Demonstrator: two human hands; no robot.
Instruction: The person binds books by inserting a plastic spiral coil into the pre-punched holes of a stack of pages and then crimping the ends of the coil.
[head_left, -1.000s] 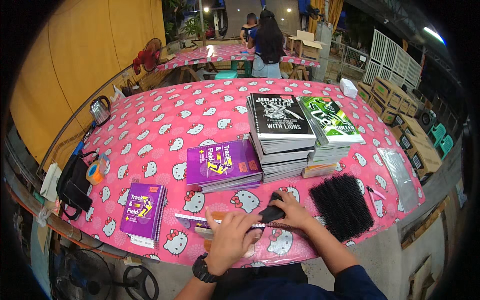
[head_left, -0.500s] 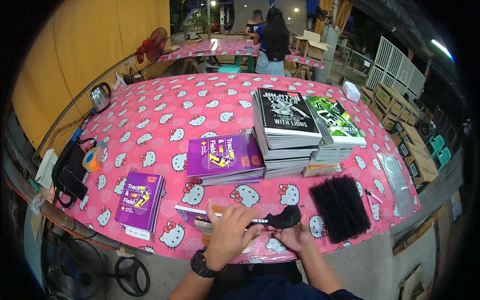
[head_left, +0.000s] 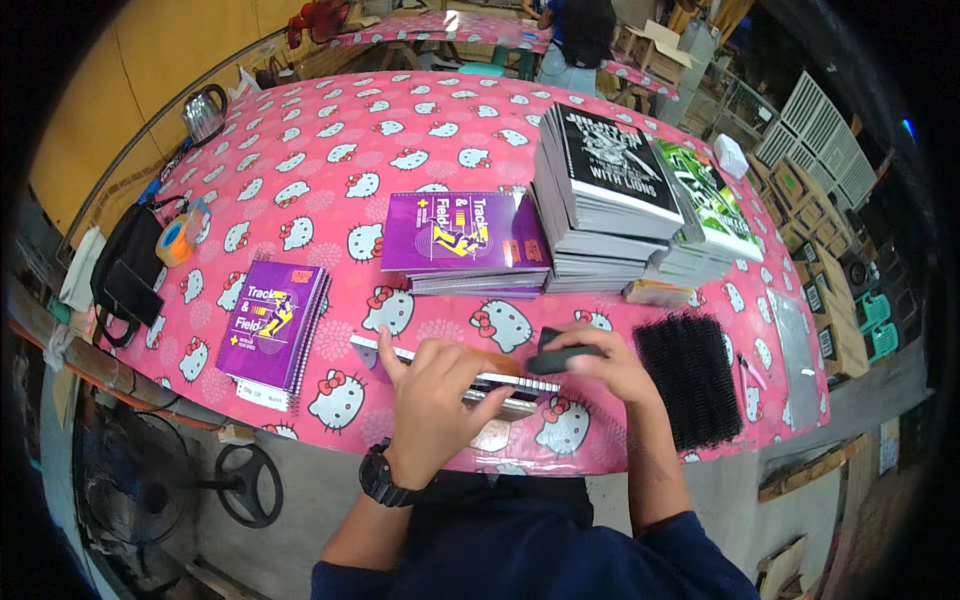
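Observation:
My left hand (head_left: 435, 400) is closed over a notebook (head_left: 365, 345) standing on edge near the table's front, its punched white edge facing up. The thumb presses on the near side. A dark strip runs along part of that edge, toward its right end. My right hand (head_left: 610, 365) grips a black, palm-sized object (head_left: 562, 357), just above and beyond the notebook's right end; its exact kind is unclear. A thin coil end seems to trail below the right wrist. To the right lies a pile of black spiral binding coils (head_left: 688, 380).
A purple spiral notebook (head_left: 268, 330) lies at left. Behind my hands stand stacks of purple (head_left: 455, 235), black-covered (head_left: 615, 165) and green notebooks (head_left: 705, 200). Pink-handled pliers (head_left: 752, 373) and a clear plastic sleeve (head_left: 793, 345) lie at right. Tape (head_left: 175, 242) and a black bag (head_left: 130, 275) sit at far left.
My right hand has turned palm down and risen from the notebook's right end, carrying the black object away from it. My left hand keeps its hold. The whole view has tipped downward.

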